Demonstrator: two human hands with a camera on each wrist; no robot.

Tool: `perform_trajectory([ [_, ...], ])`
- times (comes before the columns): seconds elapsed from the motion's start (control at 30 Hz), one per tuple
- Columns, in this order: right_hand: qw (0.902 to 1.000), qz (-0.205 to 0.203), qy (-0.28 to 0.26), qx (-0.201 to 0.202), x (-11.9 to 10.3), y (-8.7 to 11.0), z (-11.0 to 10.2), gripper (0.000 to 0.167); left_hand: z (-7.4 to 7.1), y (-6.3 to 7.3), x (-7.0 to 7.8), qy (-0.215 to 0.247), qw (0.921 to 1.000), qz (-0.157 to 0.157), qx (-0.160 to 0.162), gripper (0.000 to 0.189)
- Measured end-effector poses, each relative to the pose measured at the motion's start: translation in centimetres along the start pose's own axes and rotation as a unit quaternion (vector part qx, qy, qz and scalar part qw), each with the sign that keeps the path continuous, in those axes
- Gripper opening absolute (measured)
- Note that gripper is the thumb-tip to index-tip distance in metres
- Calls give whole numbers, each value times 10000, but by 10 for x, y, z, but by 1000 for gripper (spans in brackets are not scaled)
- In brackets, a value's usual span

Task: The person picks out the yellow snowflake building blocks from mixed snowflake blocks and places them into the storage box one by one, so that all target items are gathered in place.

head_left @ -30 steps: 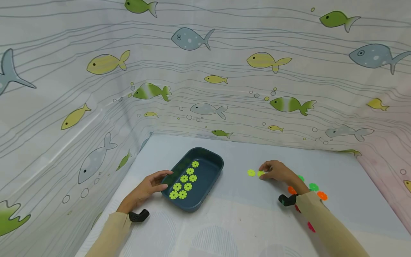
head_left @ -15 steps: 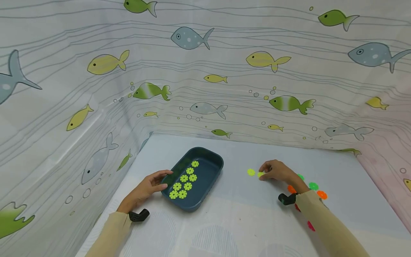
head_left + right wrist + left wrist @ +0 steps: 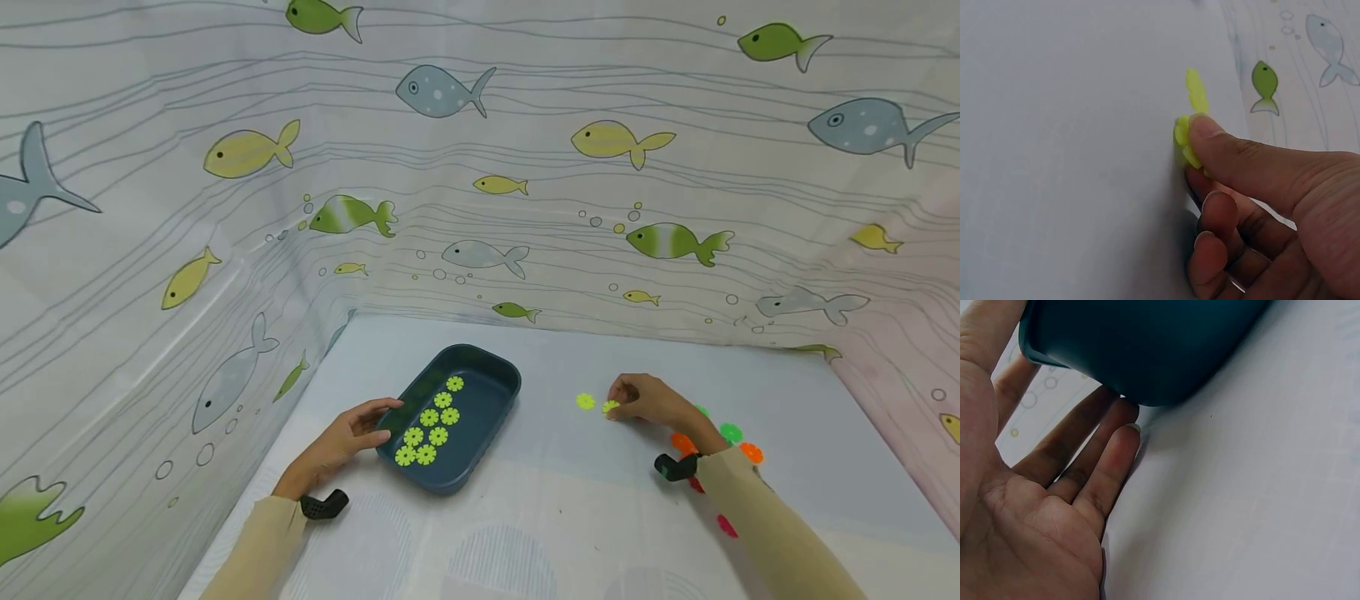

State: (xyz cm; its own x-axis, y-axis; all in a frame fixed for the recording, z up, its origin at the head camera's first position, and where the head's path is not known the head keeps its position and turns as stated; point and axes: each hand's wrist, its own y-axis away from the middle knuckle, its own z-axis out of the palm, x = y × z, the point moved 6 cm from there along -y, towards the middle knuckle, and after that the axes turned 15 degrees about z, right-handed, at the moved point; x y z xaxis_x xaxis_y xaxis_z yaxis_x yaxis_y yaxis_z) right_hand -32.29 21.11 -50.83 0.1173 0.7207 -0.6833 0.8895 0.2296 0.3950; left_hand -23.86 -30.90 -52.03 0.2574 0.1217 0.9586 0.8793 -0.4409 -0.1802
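Observation:
My left hand holds the left rim of a dark blue-green plastic bin, thumb and forefinger at its edge. In the left wrist view the other fingers lie near its outer wall. Several yellow flower-shaped discs lie on the bin's floor. To the right of the bin, my right hand pinches a yellow flower-shaped disc between thumb and forefinger, tilted up from the table. Another yellow disc lies flat just left of it.
Under and beside the right forearm lie green discs, orange discs and red-pink discs, some partly hidden by the sleeve. A fish-printed sheet walls in the white table at the back and sides.
The right hand has shifted slightly right, and its pinched yellow disc now tilts up more from the table. The left hand and the bin stay put.

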Motion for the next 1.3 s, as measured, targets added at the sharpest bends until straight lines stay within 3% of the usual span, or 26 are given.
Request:
perform_trajectory([
  [0.37,9996,-31,-235,-123,-1,-2,-2,16,-1,-1,1,-12,10000,-6,-14,52],
  [0.83,9974,-252,-676,-25,-21,5,-11,30,0,-2,3,-19,9999,-101,64,53],
  [1.3,9961,-457,-739,129,-44,3,-14,28,1,0,3,-30,10000,-32,78,51],
])
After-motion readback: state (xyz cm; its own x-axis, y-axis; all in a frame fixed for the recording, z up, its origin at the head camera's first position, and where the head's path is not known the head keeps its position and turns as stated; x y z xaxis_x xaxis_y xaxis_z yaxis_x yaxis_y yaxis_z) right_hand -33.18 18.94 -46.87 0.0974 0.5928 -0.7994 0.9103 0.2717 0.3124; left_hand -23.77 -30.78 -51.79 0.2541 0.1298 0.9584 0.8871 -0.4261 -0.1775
